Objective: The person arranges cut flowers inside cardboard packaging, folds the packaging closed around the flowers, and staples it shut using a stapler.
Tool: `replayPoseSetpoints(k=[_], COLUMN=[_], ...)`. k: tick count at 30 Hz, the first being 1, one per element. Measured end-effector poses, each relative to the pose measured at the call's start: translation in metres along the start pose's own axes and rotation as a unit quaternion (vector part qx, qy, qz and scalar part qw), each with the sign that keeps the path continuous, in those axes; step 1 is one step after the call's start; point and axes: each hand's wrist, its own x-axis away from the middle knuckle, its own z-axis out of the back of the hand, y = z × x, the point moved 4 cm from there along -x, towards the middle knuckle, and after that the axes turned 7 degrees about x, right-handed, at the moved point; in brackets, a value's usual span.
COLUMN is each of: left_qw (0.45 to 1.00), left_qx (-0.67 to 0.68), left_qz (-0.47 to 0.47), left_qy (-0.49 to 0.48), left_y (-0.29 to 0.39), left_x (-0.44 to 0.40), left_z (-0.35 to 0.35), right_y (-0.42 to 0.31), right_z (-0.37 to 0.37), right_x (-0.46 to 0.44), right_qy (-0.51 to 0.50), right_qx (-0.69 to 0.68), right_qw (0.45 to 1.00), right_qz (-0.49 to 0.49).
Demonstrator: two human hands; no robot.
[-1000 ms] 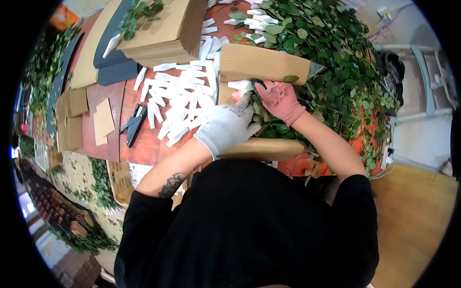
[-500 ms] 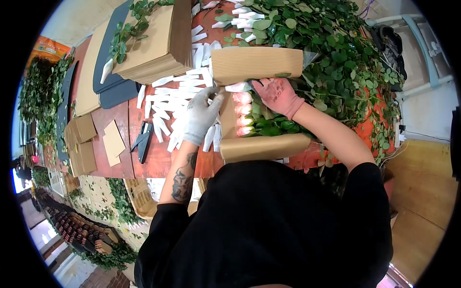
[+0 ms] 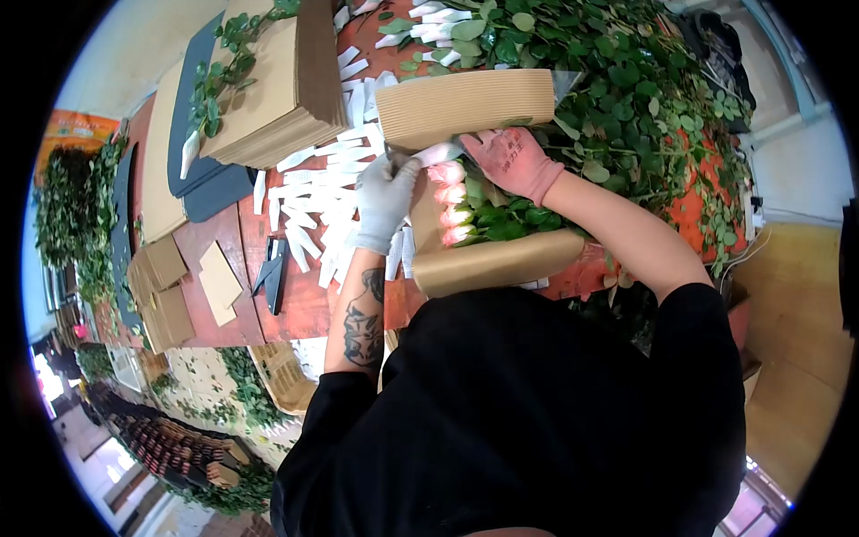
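A rose in a white foam net sleeve (image 3: 437, 156) lies across the top of a row of pink roses (image 3: 453, 215) with green leaves. My right hand (image 3: 514, 164), in a pink glove, is closed around the rose just behind its netted head. At the tip of the net, my left hand (image 3: 385, 204), in a grey glove, pinches with thumb and fingers. The row rests on a brown cardboard wrapper, with a ribbed upper flap (image 3: 470, 109) above and a smooth rolled lower flap (image 3: 497, 262) nearest my body.
White foam nets (image 3: 309, 192) are scattered left of the wrapper. A stapler (image 3: 272, 276) and cardboard pieces (image 3: 219, 285) lie farther left. Stacked cardboard sheets (image 3: 259, 85) stand at the back left. Leafy rose stems (image 3: 617, 89) are heaped at the back right.
My left fingers have closed in on the tip of the net, where they were apart before. The right hand keeps its hold on the rose. The whole view has shifted slightly.
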Motion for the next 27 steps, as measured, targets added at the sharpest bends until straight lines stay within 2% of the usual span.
replayPoseSetpoints(k=[1,4,5,6,7,9,11,13,14,15,16,17,19,21,24,26,27], left_qw=[1.000,0.997,0.993,0.966,0.944,0.938,0.923,0.910,0.913,0.908,0.895,0.895,0.916,0.916,0.938,0.936,0.928], left_qx=[-0.016,-0.058,-0.114,-0.255,-0.329,-0.332,-0.232,-0.272,-0.271,-0.300,-0.328,-0.329,-0.246,-0.237,-0.140,-0.147,-0.156], left_qz=[-0.010,-0.025,-0.005,-0.016,-0.030,-0.094,-0.293,-0.255,-0.249,-0.191,-0.135,-0.136,-0.163,-0.168,-0.137,-0.131,-0.130], left_qy=[0.013,0.053,0.041,0.028,0.017,-0.033,-0.095,-0.183,-0.176,-0.222,-0.270,-0.270,-0.272,-0.278,-0.285,-0.293,-0.313], left_y=[-0.001,-0.018,-0.018,-0.009,0.011,0.038,0.083,0.098,0.097,0.091,0.083,0.077,0.066,0.060,0.050,0.048,0.044], left_x=[0.003,0.007,0.009,0.015,0.025,0.036,0.049,0.050,0.052,0.051,0.049,0.044,0.046,0.038,0.032,0.022,0.018], left_z=[0.009,0.051,0.067,0.080,0.086,0.074,0.032,-0.005,-0.008,-0.014,-0.019,-0.019,-0.013,-0.008,-0.003,0.001,0.002], right_y=[0.000,-0.002,-0.002,-0.002,0.000,-0.001,0.001,0.000,0.000,0.002,0.003,0.007,0.005,0.005,0.000,-0.002,-0.006], right_z=[0.000,-0.010,-0.012,-0.013,-0.016,-0.016,-0.026,-0.023,-0.022,-0.020,-0.013,-0.007,-0.007,-0.011,0.000,0.039,0.047], right_x=[0.001,0.003,0.002,0.001,0.002,0.009,0.010,0.006,0.006,0.006,0.009,0.005,0.007,0.005,0.006,0.020,0.021], right_qy=[-0.050,-0.047,-0.041,-0.046,-0.043,0.163,0.181,0.199,0.139,0.079,0.086,0.088,-0.022,-0.018,-0.048,0.177,0.174], right_qx=[-0.026,-0.001,0.009,0.015,0.015,-0.016,-0.002,0.013,-0.002,-0.014,-0.030,-0.030,-0.056,-0.041,0.014,-0.049,-0.053], right_qw=[0.998,0.999,0.999,0.999,0.999,0.985,0.982,0.977,0.988,0.996,0.995,0.995,0.998,0.999,0.998,0.982,0.981], right_qz=[-0.005,0.003,0.012,0.010,0.010,0.045,0.061,0.081,0.065,0.047,0.039,0.037,-0.002,0.012,0.036,0.051,0.065])
